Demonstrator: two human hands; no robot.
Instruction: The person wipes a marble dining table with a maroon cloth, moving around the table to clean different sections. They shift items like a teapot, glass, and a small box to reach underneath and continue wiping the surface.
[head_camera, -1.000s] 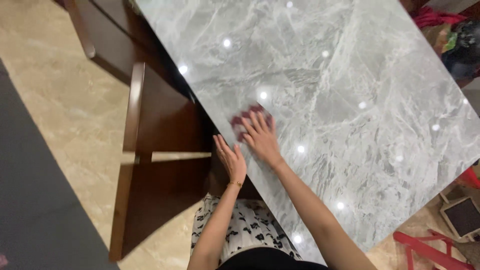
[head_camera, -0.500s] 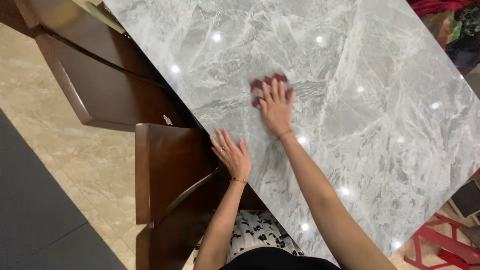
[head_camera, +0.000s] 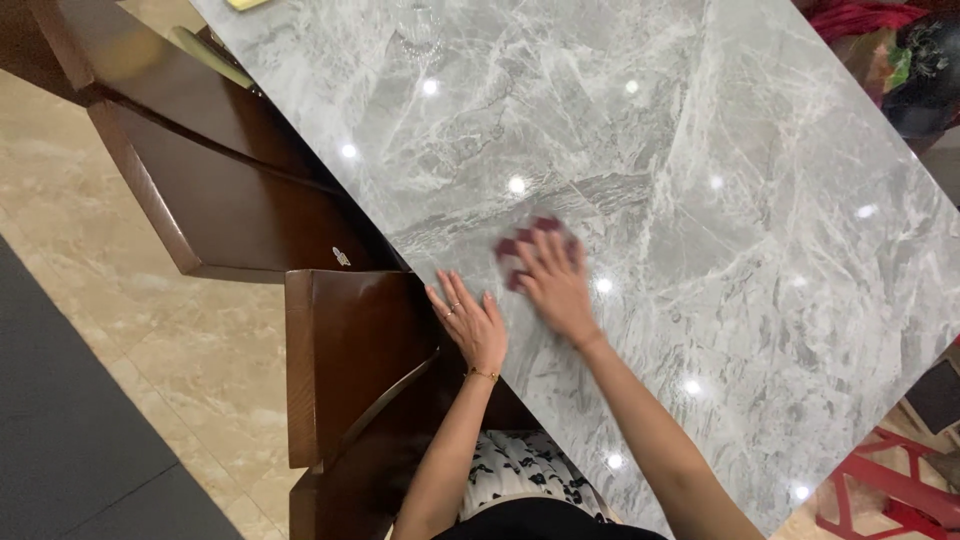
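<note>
The right hand lies flat, fingers spread wide, pressing a dark red cloth onto the grey marble table, near its left edge. The cloth looks soft, light and limp, best held under the palm; the left hand rests open on that edge.

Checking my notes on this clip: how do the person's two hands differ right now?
The right hand lies well in on the grey marble table, pressing a dark red cloth; the left hand rests at the table's edge with nothing under it. The left shows a ring and a thin bracelet; the right shows neither. Both lie flat, palm down, fingers spread.
</note>
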